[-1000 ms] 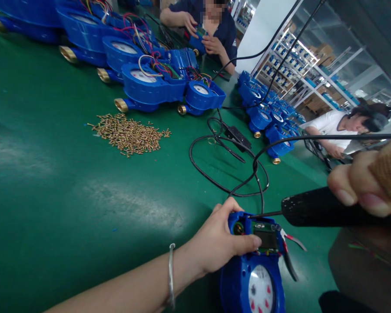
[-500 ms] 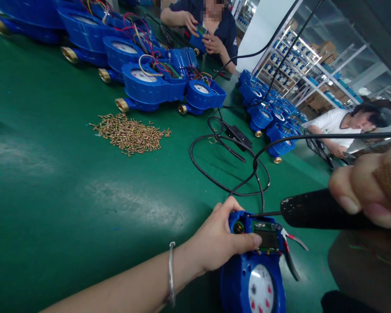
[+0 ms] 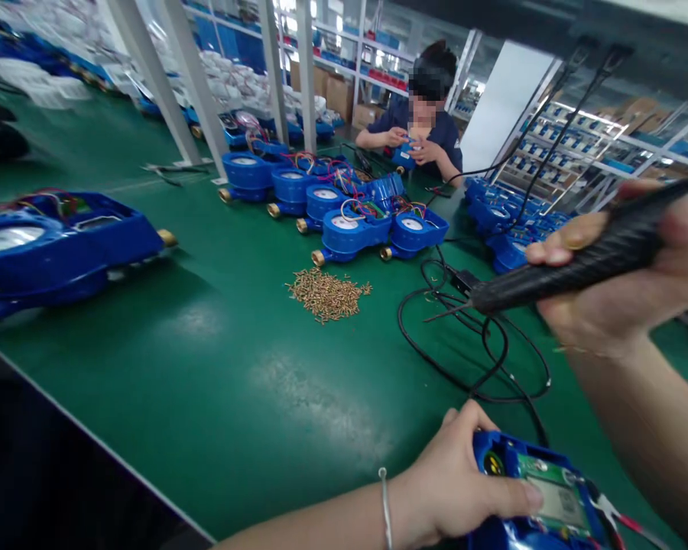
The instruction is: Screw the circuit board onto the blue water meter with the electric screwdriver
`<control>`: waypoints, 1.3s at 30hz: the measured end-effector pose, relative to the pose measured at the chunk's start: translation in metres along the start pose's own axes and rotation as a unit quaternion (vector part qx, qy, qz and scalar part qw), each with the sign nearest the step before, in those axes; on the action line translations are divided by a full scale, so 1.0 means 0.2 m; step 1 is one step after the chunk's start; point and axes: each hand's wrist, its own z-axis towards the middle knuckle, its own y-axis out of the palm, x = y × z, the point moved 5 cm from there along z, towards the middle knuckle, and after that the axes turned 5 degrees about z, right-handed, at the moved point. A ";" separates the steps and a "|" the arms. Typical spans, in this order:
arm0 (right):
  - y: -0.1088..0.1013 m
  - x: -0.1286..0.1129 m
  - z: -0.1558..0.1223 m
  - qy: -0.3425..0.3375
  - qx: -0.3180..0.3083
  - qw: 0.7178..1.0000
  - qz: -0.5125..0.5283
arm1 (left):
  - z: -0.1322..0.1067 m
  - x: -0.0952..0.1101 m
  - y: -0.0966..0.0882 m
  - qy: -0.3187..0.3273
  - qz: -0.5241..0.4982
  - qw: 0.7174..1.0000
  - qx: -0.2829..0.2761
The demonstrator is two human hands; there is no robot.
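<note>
The left hand (image 3: 464, 489) grips the top of a blue meter (image 3: 542, 504) at the bottom edge of the view, its thumb laid across the green circuit board (image 3: 553, 496) set in the meter's open top; a thin bangle (image 3: 385, 508) circles the wrist. The right hand (image 3: 619, 283) is closed around a black electric screwdriver (image 3: 579, 263), whose thin bit (image 3: 444, 313) now points out over the coiled black cable (image 3: 470, 359) on the green table (image 3: 206, 344), well clear of the meter. Half a second ago that bit rested at the meter's top edge; since then the tool has lifted away to the upper right while the left hand has kept its hold. The view itself has tipped upward, so only the top of the meter shows and its white dial has dropped out of sight. A pile of small brass screws (image 3: 328, 294) lies beyond the cable, with a row of blue meters with coloured wires (image 3: 344, 210) behind it. Another meter (image 3: 63, 244) sits at the far left, near the table's edge. At the far end a person in a dark shirt (image 3: 418, 130) holds something blue, probably another meter, though it is too small to be sure.
</note>
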 end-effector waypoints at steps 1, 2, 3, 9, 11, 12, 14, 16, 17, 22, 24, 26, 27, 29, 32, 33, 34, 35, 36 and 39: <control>0.03 0.08 0.00 -0.010 -0.026 1.000 -0.013 | 0.00 0.00 0.00 0.003 0.000 1.000 -0.002; 0.05 0.17 0.01 -0.006 -0.041 0.999 -0.017 | 0.00 -0.01 0.00 0.006 0.002 1.000 -0.004; 0.07 0.25 0.02 -0.004 -0.046 0.999 -0.015 | 0.00 -0.01 0.00 0.009 0.007 1.000 -0.004; 0.15 0.59 0.00 0.027 -0.049 0.998 0.003 | 0.06 -0.07 -0.02 0.040 0.030 0.999 -0.002; 0.18 0.67 -0.03 0.044 -0.060 0.997 0.010 | 0.07 -0.08 -0.02 0.039 0.027 0.999 -0.005; 0.19 0.70 -0.04 0.052 -0.067 0.996 0.012 | 0.08 -0.08 -0.02 0.036 0.025 0.999 -0.005; 0.21 0.75 -0.07 0.067 -0.078 0.995 0.014 | 0.08 -0.08 -0.02 0.029 0.023 0.999 -0.006; 0.22 0.78 -0.10 0.079 -0.087 0.993 0.013 | 0.08 -0.08 -0.01 0.026 0.021 0.999 -0.005; 0.22 0.80 -0.10 0.083 -0.090 0.992 0.012 | 0.08 -0.08 -0.01 0.026 0.020 0.999 -0.005; 0.22 0.83 -0.11 0.088 -0.095 0.992 0.014 | 0.08 -0.08 -0.01 0.031 0.013 0.999 -0.005; 0.22 0.84 -0.11 0.087 -0.094 0.992 0.015 | 0.07 -0.08 -0.01 0.031 0.017 0.999 -0.007; 0.21 0.84 -0.11 0.086 -0.093 0.992 0.015 | 0.07 -0.08 -0.01 0.036 0.021 0.999 -0.007; 0.21 0.85 -0.12 0.086 -0.092 0.992 0.013 | 0.07 -0.08 -0.01 0.039 0.022 0.999 -0.006; 0.21 0.85 -0.12 0.086 -0.090 0.992 0.011 | 0.08 -0.08 -0.01 0.043 0.023 0.999 -0.004; 0.21 0.83 -0.11 0.081 -0.084 0.993 0.009 | 0.08 -0.08 -0.01 0.028 0.025 0.999 -0.007; 0.21 0.81 -0.10 0.079 -0.081 0.994 0.008 | 0.08 -0.08 -0.01 0.023 0.027 0.999 -0.009; 0.21 0.79 -0.10 0.076 -0.078 0.994 0.007 | 0.08 -0.08 -0.01 0.021 0.031 0.999 -0.008; 0.21 0.76 -0.09 0.073 -0.075 0.994 0.007 | 0.08 -0.08 -0.01 0.023 0.035 0.999 -0.007; 0.20 0.74 -0.07 0.070 -0.071 0.995 0.007 | 0.08 -0.08 -0.01 0.027 0.039 0.999 -0.004; 0.18 0.64 -0.03 0.056 -0.057 0.997 0.006 | 0.06 -0.07 -0.02 0.042 0.043 0.998 -0.002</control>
